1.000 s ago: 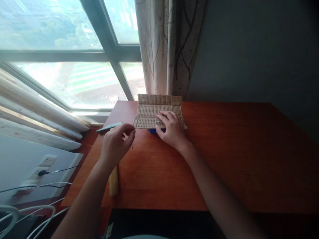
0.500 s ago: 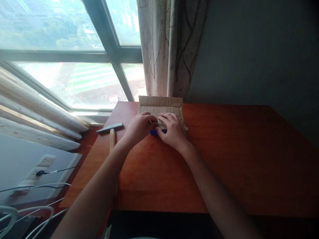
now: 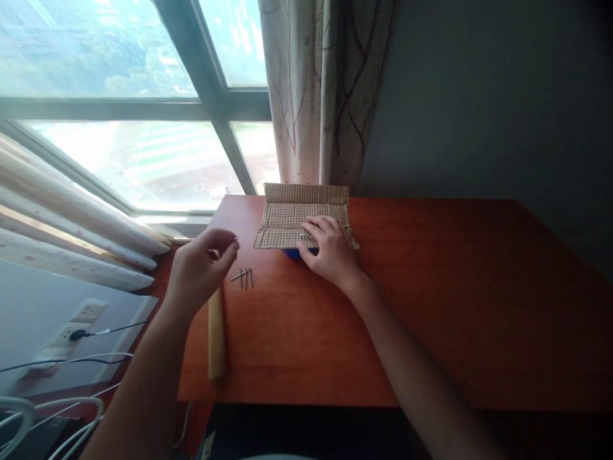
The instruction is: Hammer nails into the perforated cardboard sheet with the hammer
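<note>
A tan perforated cardboard sheet [image 3: 301, 214] lies folded in creases near the table's back edge, its front part resting over a blue object [image 3: 291, 253], mostly hidden. My right hand [image 3: 331, 250] grips the sheet's front part, fingers on top and thumb at the near edge. Small silvery bits show between thumb and fingers, too small to name. My left hand [image 3: 204, 265] is raised to the left, thumb and forefinger pinched; a tiny bright tip shows there. Below it lies a hammer [image 3: 216, 338], its handle visible and head hidden. Several nails [image 3: 246, 278] lie beside the handle.
The reddish wooden table [image 3: 454, 300] spreads far to the right. A window [image 3: 143, 160] and a patterned curtain [image 3: 301, 96] stand behind it. At the left are wall sockets [image 3: 89, 311] with cables [image 3: 67, 406].
My left hand has moved left, away from the cardboard sheet, to above the hammer head. The nails have come into view. My right hand has stayed on the sheet.
</note>
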Demonstrator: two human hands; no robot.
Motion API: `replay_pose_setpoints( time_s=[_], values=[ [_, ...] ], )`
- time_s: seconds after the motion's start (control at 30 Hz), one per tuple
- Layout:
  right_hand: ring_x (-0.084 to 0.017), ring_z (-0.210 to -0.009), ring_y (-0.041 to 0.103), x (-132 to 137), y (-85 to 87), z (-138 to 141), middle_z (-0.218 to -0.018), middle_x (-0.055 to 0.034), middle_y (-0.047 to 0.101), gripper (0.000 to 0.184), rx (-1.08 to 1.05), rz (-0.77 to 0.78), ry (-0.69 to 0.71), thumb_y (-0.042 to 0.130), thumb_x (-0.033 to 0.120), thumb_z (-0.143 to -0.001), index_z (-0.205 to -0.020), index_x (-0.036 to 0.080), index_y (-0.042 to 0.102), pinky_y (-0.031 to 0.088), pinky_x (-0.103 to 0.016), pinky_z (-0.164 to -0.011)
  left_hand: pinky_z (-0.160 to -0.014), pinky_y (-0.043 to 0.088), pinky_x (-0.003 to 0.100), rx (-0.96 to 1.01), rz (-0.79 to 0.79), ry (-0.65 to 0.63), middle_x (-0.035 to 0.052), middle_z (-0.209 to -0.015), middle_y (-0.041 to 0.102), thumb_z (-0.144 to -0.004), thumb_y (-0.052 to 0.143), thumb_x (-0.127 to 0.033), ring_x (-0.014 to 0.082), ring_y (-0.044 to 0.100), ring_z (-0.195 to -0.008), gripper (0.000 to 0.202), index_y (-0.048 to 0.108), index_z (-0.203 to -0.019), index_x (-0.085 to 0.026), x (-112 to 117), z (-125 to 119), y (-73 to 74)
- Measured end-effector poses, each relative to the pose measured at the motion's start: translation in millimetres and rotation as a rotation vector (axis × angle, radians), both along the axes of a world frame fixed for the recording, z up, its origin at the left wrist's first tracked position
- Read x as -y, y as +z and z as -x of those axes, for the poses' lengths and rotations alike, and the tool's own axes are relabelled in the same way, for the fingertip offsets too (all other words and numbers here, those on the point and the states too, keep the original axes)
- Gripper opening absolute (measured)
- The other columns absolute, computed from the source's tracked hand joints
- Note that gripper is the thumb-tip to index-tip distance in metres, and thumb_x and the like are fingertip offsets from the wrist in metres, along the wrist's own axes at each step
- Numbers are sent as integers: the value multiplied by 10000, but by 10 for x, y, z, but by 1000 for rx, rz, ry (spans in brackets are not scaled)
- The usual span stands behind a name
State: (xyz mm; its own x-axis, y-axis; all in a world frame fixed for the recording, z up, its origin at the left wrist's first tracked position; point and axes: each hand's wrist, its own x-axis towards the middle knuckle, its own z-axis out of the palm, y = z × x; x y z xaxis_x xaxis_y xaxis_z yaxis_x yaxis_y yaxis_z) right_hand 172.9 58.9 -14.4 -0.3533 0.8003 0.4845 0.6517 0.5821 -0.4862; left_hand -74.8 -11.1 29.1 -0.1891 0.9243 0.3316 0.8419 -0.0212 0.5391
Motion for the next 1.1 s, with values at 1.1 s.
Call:
replay_pose_setpoints(
  time_s=[1.1],
  values=[
    [-291, -1279, 505, -4, -4, -3, -1342, -97, 642, 412, -1, -9, 0, 605, 340, -882, -1246, 166, 685, 392, -452, -1143, -671, 441, 312, -324, 343, 107, 40, -918, 762, -896, 506, -419, 256, 702, -842, 240, 661, -955, -246, 160, 34, -325]
  ],
)
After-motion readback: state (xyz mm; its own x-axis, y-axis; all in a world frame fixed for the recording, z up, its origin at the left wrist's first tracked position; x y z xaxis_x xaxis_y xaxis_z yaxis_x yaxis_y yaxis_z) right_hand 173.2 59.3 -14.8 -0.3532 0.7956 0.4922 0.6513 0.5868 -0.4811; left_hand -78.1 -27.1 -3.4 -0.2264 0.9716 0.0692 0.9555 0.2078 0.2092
